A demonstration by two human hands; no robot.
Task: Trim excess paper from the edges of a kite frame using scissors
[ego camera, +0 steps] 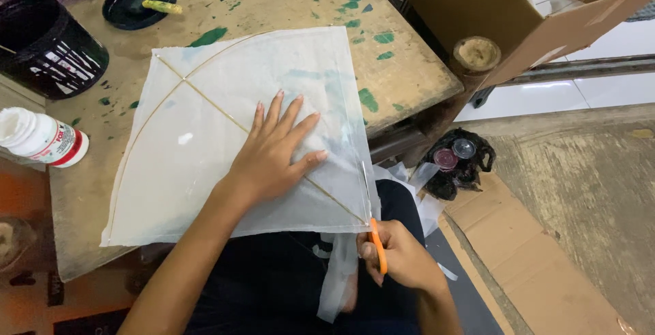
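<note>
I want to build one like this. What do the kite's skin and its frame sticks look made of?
Kite skin: probably thin plastic film or tissue, translucent, with the table's green paint showing through. Frame sticks: likely split bamboo, thin, pale tan, one bent into a bow.

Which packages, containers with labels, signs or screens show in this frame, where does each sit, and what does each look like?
White bottle: lying on its side at the table's left edge; white plastic, red-and-white label.
Black tub: top-left corner of the table; round, black with white markings.
Cardboard box: upper right beyond the table; brown, flaps open.
Flat cardboard sheet: on the floor, lower right; brown.
Black bag: floor beside the table; two small round lids on it.
No signs or screens.
</note>
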